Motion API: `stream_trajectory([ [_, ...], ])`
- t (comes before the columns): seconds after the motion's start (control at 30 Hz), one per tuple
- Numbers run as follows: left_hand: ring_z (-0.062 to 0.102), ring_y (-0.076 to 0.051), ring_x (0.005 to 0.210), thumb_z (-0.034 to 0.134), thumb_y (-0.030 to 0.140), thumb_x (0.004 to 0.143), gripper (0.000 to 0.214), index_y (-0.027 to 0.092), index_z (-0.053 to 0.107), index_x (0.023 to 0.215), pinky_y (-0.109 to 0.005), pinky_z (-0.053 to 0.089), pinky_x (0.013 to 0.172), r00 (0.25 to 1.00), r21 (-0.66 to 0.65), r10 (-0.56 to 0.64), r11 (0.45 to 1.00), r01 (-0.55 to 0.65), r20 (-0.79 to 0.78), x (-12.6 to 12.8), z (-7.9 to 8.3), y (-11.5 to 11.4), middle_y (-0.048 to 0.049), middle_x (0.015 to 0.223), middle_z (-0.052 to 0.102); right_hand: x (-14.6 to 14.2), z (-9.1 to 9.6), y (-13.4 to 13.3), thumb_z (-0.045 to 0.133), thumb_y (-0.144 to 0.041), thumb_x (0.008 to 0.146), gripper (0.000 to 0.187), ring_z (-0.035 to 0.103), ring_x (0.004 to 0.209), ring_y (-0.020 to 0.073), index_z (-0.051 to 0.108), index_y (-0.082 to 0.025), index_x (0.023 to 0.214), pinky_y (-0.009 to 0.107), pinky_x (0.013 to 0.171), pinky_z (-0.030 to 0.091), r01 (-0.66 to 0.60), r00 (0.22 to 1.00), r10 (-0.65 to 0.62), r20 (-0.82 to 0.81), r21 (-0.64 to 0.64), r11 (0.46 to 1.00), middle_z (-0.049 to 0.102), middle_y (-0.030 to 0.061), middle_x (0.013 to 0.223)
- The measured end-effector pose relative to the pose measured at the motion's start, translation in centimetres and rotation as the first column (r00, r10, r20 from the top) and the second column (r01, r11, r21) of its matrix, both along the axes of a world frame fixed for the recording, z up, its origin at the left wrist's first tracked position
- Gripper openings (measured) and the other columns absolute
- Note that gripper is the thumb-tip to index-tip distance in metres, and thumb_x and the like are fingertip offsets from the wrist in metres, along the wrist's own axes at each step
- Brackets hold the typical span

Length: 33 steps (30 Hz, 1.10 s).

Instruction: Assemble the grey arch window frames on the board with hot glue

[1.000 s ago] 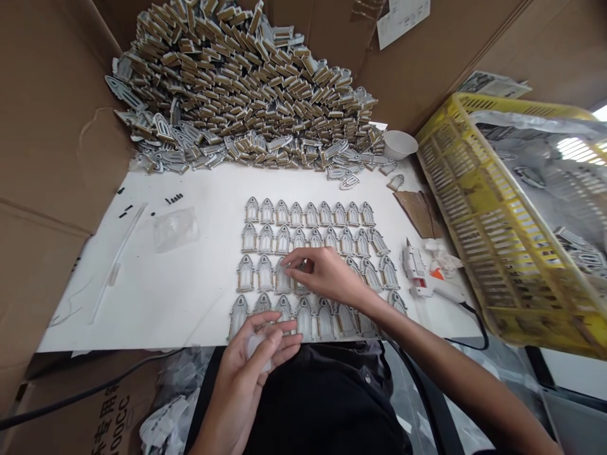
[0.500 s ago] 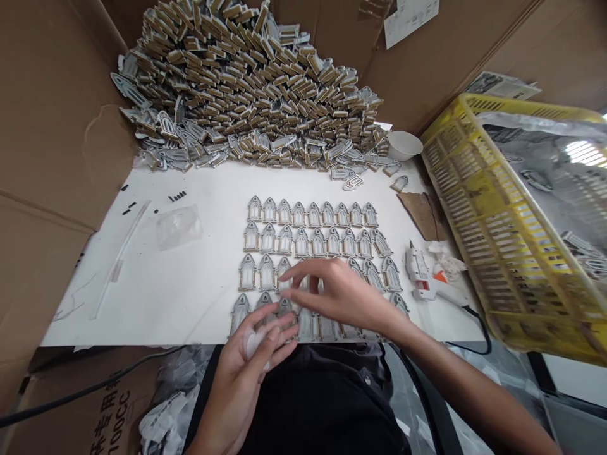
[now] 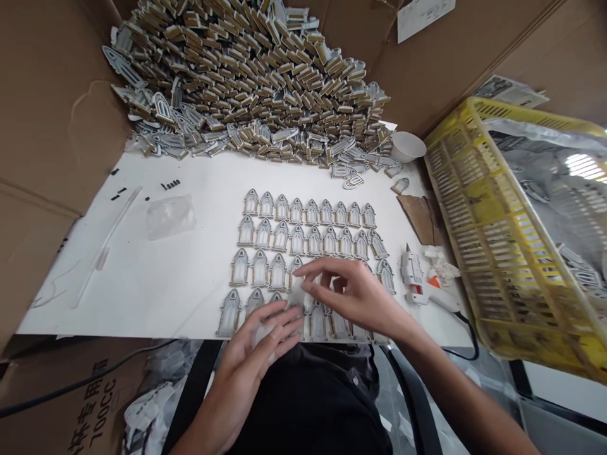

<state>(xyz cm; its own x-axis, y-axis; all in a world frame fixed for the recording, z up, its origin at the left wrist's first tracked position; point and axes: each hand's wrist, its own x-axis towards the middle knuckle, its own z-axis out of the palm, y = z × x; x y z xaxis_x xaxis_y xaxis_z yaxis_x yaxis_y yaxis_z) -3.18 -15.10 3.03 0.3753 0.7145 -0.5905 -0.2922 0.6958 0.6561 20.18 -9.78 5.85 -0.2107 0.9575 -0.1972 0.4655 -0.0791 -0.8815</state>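
Observation:
My left hand (image 3: 258, 357) is palm up near the table's front edge, thumb bent over some translucent white pieces (image 3: 263, 333) lying in its palm. Just above its fingertips, my right hand (image 3: 348, 294) reaches in from the right, thumb and forefinger curled toward each other. A pale blurred patch shows at those fingertips; I cannot make out what it is. Under and around both hands lie rows of small grey arched window frames (image 3: 277, 272) with brown edges. Part of the two nearest rows is hidden by my hands.
A big heap of similar frames (image 3: 265, 82) stands against the cardboard at the back. At right are a white bowl (image 3: 408, 146), a glue gun (image 3: 413, 275), a brown cardboard scrap (image 3: 420, 218) and a yellow crate (image 3: 478, 208). A clear plastic bag (image 3: 171, 217) lies at left.
My right hand has shifted slightly right, and a pale blur now shows by its fingertips. My left hand stays below it with the translucent pieces. The whole view has shifted slightly.

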Motion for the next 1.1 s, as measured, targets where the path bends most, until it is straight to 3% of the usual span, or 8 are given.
stream_trajectory([
  [0.13, 0.047, -0.032, 0.158, 0.069, 0.037, 0.105, 0.043, 0.028, 0.067, 0.147, -0.044, 0.045, 0.129, 0.992, 0.003, -0.017, 1.0, 0.017, 0.126, -0.2, 0.0, -0.3, -0.0099, 0.162, 0.061, 0.8, -1.9, 1.0, 0.068, -0.027, 0.1, 0.021, 0.059, 0.061, 0.0095, 0.08, -0.025, 0.117, 0.024, 0.062, 0.048, 0.036, 0.995, -0.046, 0.088, 0.113, 0.993, 0.08, -0.0001, 0.097],
  [0.27, 0.056, -0.035, 0.151, 0.072, 0.042, 0.103, 0.045, 0.027, 0.069, 0.146, -0.047, 0.051, 0.124, 0.998, -0.043, -0.035, 0.998, 0.037, 0.054, 0.3, 0.6, -0.2, -0.0124, 0.155, 0.068, 0.7, -3.0, 1.4, 0.068, -0.025, 0.099, 0.021, 0.062, 0.064, 0.0117, 0.079, -0.023, 0.116, 0.025, 0.064, 0.048, 0.019, 0.993, -0.032, 0.115, 0.109, 0.994, 0.08, 0.0005, 0.093],
  [0.47, 0.07, -0.039, 0.134, 0.081, 0.05, 0.096, 0.051, 0.023, 0.074, 0.138, -0.046, 0.063, 0.109, 0.993, -0.071, -0.065, 0.996, 0.057, -0.104, 0.3, 0.5, 0.0, -0.0161, 0.14, 0.077, 0.3, -3.1, 1.5, 0.069, -0.022, 0.096, 0.016, 0.064, 0.067, 0.0119, 0.079, -0.023, 0.109, 0.025, 0.065, 0.048, 0.043, 0.993, -0.05, 0.109, 0.061, 0.997, 0.08, 0.0001, 0.092],
  [0.8, 0.073, -0.035, 0.13, 0.08, 0.049, 0.097, 0.046, 0.023, 0.075, 0.134, -0.039, 0.065, 0.106, 0.989, -0.067, -0.067, 0.996, 0.059, -0.129, 0.4, 0.3, -0.3, -0.0139, 0.133, 0.08, 0.0, -3.5, 1.4, 0.07, -0.022, 0.094, 0.016, 0.066, 0.069, 0.0126, 0.079, -0.023, 0.108, 0.025, 0.067, 0.05, 0.068, 0.991, -0.071, 0.115, 0.027, 0.997, 0.08, 0.0005, 0.093],
  [0.93, 0.075, -0.035, 0.127, 0.082, 0.05, 0.094, 0.047, 0.022, 0.076, 0.131, -0.04, 0.066, 0.102, 0.986, -0.067, -0.044, 0.997, 0.033, -0.162, 0.4, 0.5, -0.2, -0.0146, 0.129, 0.081, 0.1, -3.3, 1.5, 0.07, -0.025, 0.096, 0.018, 0.068, 0.068, 0.0131, 0.078, -0.023, 0.112, 0.026, 0.068, 0.05, 0.053, 0.986, -0.057, 0.155, 0.033, 0.998, 0.081, 0.0007, 0.095],
  [1.1, 0.08, -0.034, 0.115, 0.085, 0.052, 0.09, 0.052, 0.02, 0.074, 0.13, -0.039, 0.069, 0.095, 0.977, -0.058, -0.016, 0.998, 0.004, -0.21, 1.0, 0.8, -0.1, -0.014, 0.118, 0.084, 0.1, -1.0, -0.2, 0.07, -0.032, 0.101, 0.024, 0.067, 0.064, 0.0119, 0.074, -0.025, 0.123, 0.027, 0.066, 0.048, 0.034, 0.982, -0.038, 0.184, 0.026, 0.999, 0.081, -0.0008, 0.097],
])
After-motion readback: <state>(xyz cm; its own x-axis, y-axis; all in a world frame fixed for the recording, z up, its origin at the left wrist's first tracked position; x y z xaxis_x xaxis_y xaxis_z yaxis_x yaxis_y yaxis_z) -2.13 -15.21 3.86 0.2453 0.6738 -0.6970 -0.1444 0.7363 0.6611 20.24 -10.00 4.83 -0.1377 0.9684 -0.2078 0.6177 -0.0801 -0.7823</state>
